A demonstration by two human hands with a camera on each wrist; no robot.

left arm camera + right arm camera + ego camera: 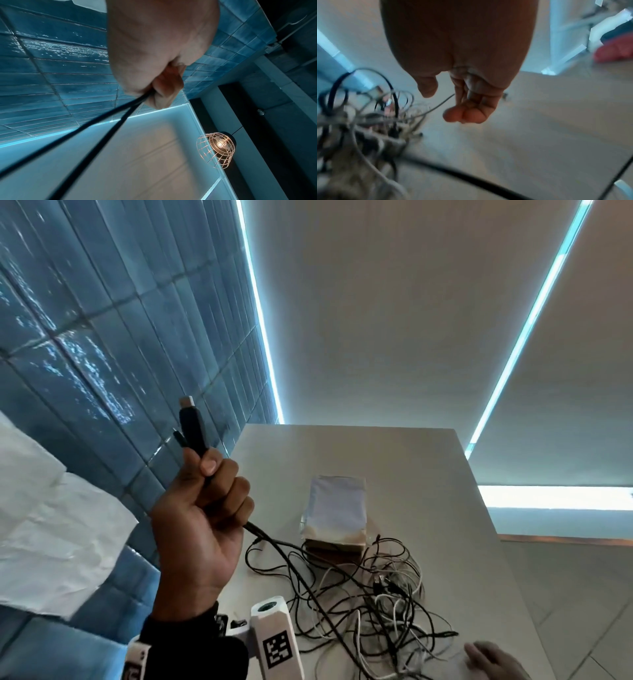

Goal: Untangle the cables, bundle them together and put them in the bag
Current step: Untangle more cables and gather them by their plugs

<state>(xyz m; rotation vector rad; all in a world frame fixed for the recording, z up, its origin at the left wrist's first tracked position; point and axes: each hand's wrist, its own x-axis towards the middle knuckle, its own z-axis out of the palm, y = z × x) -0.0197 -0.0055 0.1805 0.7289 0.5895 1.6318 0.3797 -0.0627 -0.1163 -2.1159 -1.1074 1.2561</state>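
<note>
My left hand (205, 501) is raised above the table's near left corner and grips a black cable (193, 426) just below its plugs; a USB plug and a smaller plug stick up out of the fist. In the left wrist view two black strands (96, 136) run down from the left hand (154, 81). They lead into a tangle of black and white cables (376, 601) on the white table (428, 460). A silvery bag (337, 511) lies flat behind the tangle. My right hand (489, 659) hovers at the table's near right, fingers loosely curled, holding nothing (465, 108).
A blue tiled wall (102, 337) runs along the left. Crumpled white paper (51, 525) sits at the left edge. A wire-cage lamp (216, 148) hangs beyond the table. The far half of the table lies bare behind the bag.
</note>
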